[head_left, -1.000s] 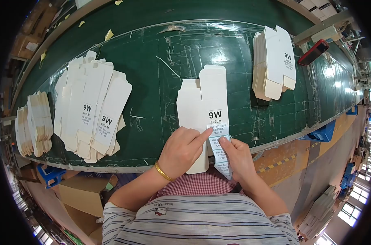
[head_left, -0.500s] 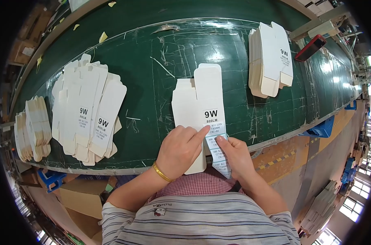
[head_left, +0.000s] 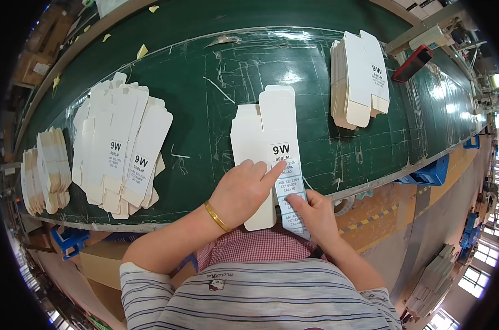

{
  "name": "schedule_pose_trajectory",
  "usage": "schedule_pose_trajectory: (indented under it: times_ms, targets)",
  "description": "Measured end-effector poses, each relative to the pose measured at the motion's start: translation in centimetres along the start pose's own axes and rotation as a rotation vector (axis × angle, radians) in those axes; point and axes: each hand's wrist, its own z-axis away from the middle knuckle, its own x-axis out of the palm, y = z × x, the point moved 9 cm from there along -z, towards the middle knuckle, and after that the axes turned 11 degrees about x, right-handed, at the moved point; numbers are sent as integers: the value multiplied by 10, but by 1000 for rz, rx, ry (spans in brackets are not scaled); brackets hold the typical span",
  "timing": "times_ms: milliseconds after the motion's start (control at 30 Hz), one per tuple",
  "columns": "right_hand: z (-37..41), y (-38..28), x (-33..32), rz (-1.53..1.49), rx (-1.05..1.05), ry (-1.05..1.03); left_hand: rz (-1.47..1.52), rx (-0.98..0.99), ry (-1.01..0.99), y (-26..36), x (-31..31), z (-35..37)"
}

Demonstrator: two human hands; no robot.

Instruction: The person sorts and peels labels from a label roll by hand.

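Note:
A flat white carton blank (head_left: 247,132) printed "9W 800LM" lies in front of me on the green table. A strip of pale blue printed labels (head_left: 288,185) runs from just below that print toward me. The index finger of my left hand (head_left: 241,190) is stretched out onto the top label, its other fingers loosely curled; its thumb is hidden. My right hand (head_left: 314,214) pinches the strip lower down between thumb and fingers, beside the carton's near right edge.
Loosely fanned cartons (head_left: 98,148) lie at left, with bundled cartons (head_left: 53,170) farther left. A neat carton stack (head_left: 351,82) stands at the back right, near a red phone (head_left: 413,63). The table's near edge (head_left: 365,190) runs close to my body.
My left index finger has slid slightly right along the top label. My right hand has shifted a little down the strip, and more of the second label shows.

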Motion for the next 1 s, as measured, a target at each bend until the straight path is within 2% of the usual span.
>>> schedule_pose_trajectory:
  times_ms: [100,200,300,567,700,833,867,900,933,967,1000]
  targets:
    - [7,22,-11,87,-3,18,-34,10,-8,3,0,-1]
    - [22,31,-11,-150,-35,-10,-67,29,-13,8,0,-2]
    - [34,36,-18,-132,-145,-35,-93,71,-5,14,-2,-1]
    - [42,70,-31,-413,-86,-110,-259,142,70,31,-7,9]
    - [47,69,-27,-388,-121,-131,-303,145,85,37,0,-17]
    - [59,57,-27,-383,-182,-117,-344,289,104,50,1,-17]
    - [61,55,-25,-379,-175,-113,-370,329,84,55,5,-14]
    - [62,54,-25,-369,-167,-112,-406,289,-6,47,20,-14]
    - [61,55,-23,-361,-175,-124,-460,373,-61,48,31,-12]
    - [60,56,-21,-353,-183,-136,-479,380,9,52,28,-12]
    - [63,53,-20,-340,-184,-137,-464,376,-3,57,23,-13]
